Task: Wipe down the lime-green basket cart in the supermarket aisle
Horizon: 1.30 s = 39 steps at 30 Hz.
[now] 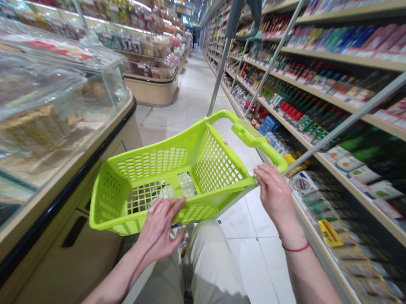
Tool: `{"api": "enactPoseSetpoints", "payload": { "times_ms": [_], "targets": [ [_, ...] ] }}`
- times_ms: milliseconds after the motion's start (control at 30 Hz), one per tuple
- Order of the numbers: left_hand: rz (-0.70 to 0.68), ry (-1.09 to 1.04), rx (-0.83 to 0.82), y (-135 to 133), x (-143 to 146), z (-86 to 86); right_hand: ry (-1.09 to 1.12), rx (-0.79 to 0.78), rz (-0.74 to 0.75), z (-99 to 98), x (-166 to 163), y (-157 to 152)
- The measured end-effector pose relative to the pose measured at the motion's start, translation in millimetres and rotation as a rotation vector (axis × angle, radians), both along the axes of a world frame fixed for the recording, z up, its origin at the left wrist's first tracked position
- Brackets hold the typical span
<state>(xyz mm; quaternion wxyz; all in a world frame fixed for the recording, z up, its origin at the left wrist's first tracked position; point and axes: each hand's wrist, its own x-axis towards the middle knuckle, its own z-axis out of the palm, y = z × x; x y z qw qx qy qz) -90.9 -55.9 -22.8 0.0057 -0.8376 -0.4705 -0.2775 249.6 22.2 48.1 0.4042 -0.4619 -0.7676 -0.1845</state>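
A lime-green plastic shopping basket (160, 158) with slotted walls sits tilted in front of my legs, with no goods visible inside. My left hand (164, 226) lies over its near rim, fingers hooked on the edge and thumb apart below. At the basket's right corner, under the green curved handle (253, 137), my right hand (273, 190) curls its fingers over the rim. A red cord circles that wrist. Grey metal bars (219, 78) rise from the basket's two corners, and a dark grey grip (247, 15) shows at the top.
Shelves (332, 115) of bottles and packets line the right side closely. To the left stands a glass-sided display counter (84, 138) with a dark rail. Bagged goods (129, 15) fill racks behind it. A white-tiled aisle (195, 76) runs ahead, with a distant person (193, 37).
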Motion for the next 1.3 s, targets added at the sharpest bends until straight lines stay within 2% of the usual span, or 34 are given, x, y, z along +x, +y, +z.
{"api": "enactPoseSetpoints", "payload": {
  "times_ms": [100,167,333,500,633,833,967,1133,1300],
  "targets": [
    [-0.001,-0.001,-0.007,-0.1,-0.2,-0.1,0.045,0.020,-0.095,11.8,26.5,13.2],
    [0.001,-0.005,-0.005,0.1,0.0,-0.7,0.062,0.021,-0.129,14.3,33.0,17.4],
    [0.008,-0.005,-0.011,-0.1,0.9,-1.2,0.090,0.053,-0.125,-0.6,3.0,4.1],
    [0.013,-0.006,-0.021,-0.5,1.9,-0.3,0.044,0.017,-0.022,-18.3,-33.1,-13.5],
    [0.016,-0.001,-0.022,-0.6,2.1,0.5,-0.021,-0.022,0.049,-14.2,-25.3,-12.5],
    [0.023,-0.003,-0.042,-0.8,2.2,1.3,0.031,0.045,-0.061,1.0,6.8,0.6],
    [0.027,-0.006,-0.040,-0.2,3.0,0.7,0.049,0.063,-0.062,-7.6,-7.5,-3.3],
    [0.025,-0.013,-0.057,-0.5,3.1,-0.1,0.018,0.018,0.027,-25.7,-43.1,-16.2],
    [0.028,-0.015,-0.059,-1.9,3.0,0.9,-0.124,-0.057,0.102,-22.7,-45.2,-20.4]
  ]
}}
